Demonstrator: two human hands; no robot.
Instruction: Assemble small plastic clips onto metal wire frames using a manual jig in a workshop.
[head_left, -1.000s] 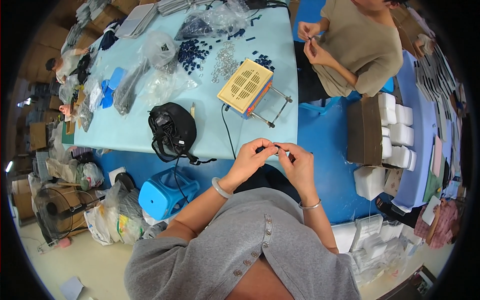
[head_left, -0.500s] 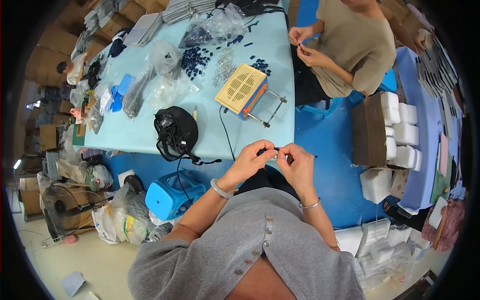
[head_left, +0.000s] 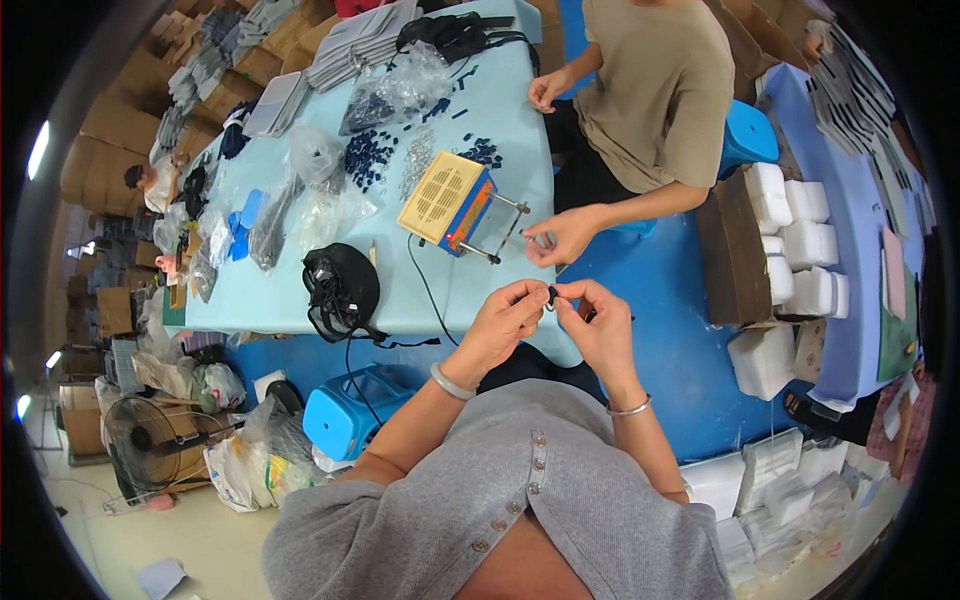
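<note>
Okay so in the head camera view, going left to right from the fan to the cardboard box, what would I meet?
Standing fan → near blue stool → left hand → small dark piece → right hand → cardboard box.

The small dark piece (head_left: 551,297) between the left grip (head_left: 508,320) and the right grip (head_left: 602,328) is mostly covered by fingertips, its exact shape too small to tell; a co-worker's reaching hand (head_left: 565,236) is blurred, and the co-worker's head is cut off by the top edge; the clear bits (head_left: 418,160) on the surface (head_left: 255,305) are too tiny to identify; the black bag's (head_left: 358,275) contents are a dark tangle, unreadable; the person (head_left: 908,420) at far right is partly lost in the dark rim.
</note>
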